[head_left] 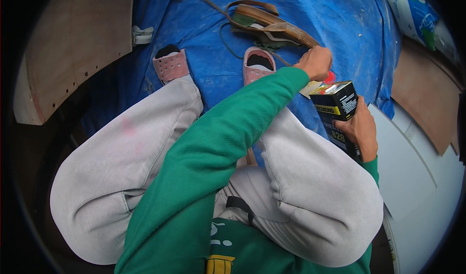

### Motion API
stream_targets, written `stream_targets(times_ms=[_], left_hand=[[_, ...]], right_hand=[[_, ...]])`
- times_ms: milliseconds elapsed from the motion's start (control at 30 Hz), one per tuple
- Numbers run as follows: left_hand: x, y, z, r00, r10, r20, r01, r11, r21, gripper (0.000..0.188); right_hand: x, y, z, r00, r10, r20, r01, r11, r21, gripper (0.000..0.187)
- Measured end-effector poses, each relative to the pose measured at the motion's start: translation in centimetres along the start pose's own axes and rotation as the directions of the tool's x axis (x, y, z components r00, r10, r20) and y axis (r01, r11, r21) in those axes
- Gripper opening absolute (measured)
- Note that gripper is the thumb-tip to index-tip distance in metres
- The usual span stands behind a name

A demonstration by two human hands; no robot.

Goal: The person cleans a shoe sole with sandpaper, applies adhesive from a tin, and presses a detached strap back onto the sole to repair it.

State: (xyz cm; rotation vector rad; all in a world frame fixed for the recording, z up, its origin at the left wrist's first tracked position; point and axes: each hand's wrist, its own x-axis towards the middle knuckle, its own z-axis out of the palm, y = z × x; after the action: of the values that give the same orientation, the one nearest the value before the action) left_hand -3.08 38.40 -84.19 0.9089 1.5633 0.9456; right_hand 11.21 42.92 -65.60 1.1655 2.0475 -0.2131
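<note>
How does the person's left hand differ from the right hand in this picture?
The right hand grips the black can at its side; what the left hand may hold is hidden. The left hand is higher in the picture, by the red round thing; the right hand is lower. Both are bare and come out of green sleeves.

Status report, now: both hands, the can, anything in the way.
Right hand gripping black can. Left hand near can's top, its grip hidden. Small red thing showing between left hand and can; green sleeve crossing over right leg.
</note>
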Motion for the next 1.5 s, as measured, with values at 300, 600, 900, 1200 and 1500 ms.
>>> stream_targets(times_ms=[300, 600, 900, 1200, 1500], left_hand=[[-0.05, 0.21, 0.13, 1.000, -0.022, -0.006, 0.022, 1.000, -0.002, 0.011], [-0.09, -0.19, 0.05, 1.000, -0.010, -0.008, 0.011, 1.000, 0.009, 0.010], [0.09, -0.19, 0.25, 1.000, -0.005, -0.017, 0.005, 1.000, -0.001, 0.009], [0.07, -0.16, 0.18, 1.000, -0.018, -0.017, 0.018, 1.000, 0.005, 0.009], [0.07, -0.30, 0.08, 1.000, -0.018, -0.020, 0.018, 1.000, 0.007, 0.011]], right_hand=[[0.11, 0.11, 0.06, 1.000, -0.015, -0.001, 0.015, 1.000, -0.011, 0.092], [0.41, 0.24, 0.06, 0.999, -0.029, 0.013, 0.030, 0.999, -0.029, 0.094], [0.33, 0.09, -0.22, 0.999, -0.026, 0.026, 0.027, 0.999, -0.037, 0.095], [0.25, -0.24, -0.50, 0.999, -0.025, 0.022, 0.026, 0.999, -0.031, 0.096], [0.20, -0.39, -0.33, 0.999, -0.026, 0.026, 0.026, 1.000, 0.009, 0.095]])
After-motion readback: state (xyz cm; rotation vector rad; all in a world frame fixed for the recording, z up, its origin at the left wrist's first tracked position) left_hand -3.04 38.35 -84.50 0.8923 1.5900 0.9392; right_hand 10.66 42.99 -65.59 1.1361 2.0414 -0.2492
